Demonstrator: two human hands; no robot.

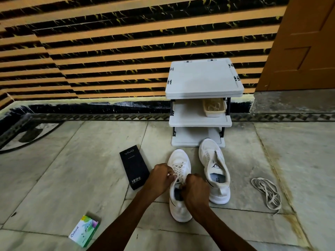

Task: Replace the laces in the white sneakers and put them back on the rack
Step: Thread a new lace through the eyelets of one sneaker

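**Hands: both pinching the lace on the near sneaker**

Head view (the only one):

- Left hand (161,175): fingers curled tight. Thumb and fingertips pinch a white strand of the lace (178,169) at the top eyelets.
- Right hand (194,189): fist-like curl just beside the left, over the shoe's opening. It grips the same lace lower down, but the knuckles hide the exact fingertip contact. The two hands are almost touching.
- Near sneaker (179,209): white, flat on the floor (72,169), toe toward the rack. Criss-cross lacing shows ahead of the hands.
- Second sneaker (215,171): just beside it on the right, upright, toe at the front edge of the rack's bottom shelf, tongue standing open. There is a dark logo patch on the tongue and print on the insole, both too blurred to read.
- Loose laces (266,192): off-white tangle on the floor, well apart to the right of both sneakers.
- Rack (203,78): grey, three tiers, against the striped wall. A basket (214,107) sits on the right of the middle shelf with something pale coiled inside; can't tell what.
- Readable writing:
  - The black box (135,167) lies flat on the floor, left of the near sneaker. It reads "vivo" at the top and "120W" at the bottom.
  - The green-white carton (85,230) at lower left reads "Odonil".
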